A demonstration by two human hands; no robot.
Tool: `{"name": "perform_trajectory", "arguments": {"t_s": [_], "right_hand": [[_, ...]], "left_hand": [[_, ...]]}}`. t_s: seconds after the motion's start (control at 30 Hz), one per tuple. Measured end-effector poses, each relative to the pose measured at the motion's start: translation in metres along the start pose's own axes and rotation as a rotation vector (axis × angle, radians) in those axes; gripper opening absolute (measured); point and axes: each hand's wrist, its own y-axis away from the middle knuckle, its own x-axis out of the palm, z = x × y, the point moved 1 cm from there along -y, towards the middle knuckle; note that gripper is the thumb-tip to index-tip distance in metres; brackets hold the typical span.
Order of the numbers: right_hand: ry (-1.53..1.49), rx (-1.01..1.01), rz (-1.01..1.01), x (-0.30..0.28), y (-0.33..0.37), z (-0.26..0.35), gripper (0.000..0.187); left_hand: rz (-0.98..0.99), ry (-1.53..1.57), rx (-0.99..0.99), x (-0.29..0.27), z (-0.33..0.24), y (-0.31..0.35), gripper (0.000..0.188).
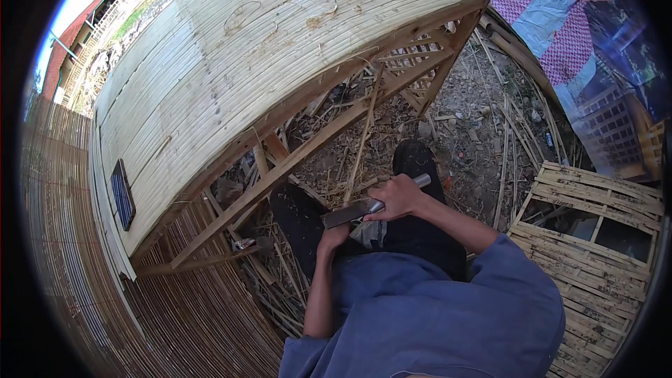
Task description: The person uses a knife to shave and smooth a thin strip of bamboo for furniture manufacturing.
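Observation:
My right hand (pixel 397 197) is closed round the metal tube handle of a broad-bladed knife (pixel 344 216). The dark blade points left and lies across the top of my left hand (pixel 334 236), hiding most of its fingers. From behind the blade a long, thin bamboo strip (pixel 364 136) runs up and away, its far part leaning by the table's frame. My left hand appears closed on the strip's near end, just below the blade. Both hands are in front of my lap, between my knees.
A bamboo-slat table (pixel 231 56) with wooden braces stands ahead, bearing shavings and a phone (pixel 123 194). Bamboo scraps litter the ground (pixel 462 136). A woven bamboo panel (pixel 595 273) lies at the right, below a printed banner (pixel 560 63). A reed screen (pixel 63 189) borders the left.

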Motion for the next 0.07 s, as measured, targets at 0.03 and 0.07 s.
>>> {"name": "perform_trajectory", "arguments": {"t_s": [0.03,0.07], "right_hand": [[0.026,-0.030,0.033,-0.005,0.000,0.002,0.060],[0.026,-0.040,0.030,-0.005,-0.002,0.006,0.060]], "left_hand": [[-0.053,0.016,0.105,0.003,0.011,-0.004,0.038],[-0.115,0.030,0.209,0.004,0.035,-0.008,0.036]]}}
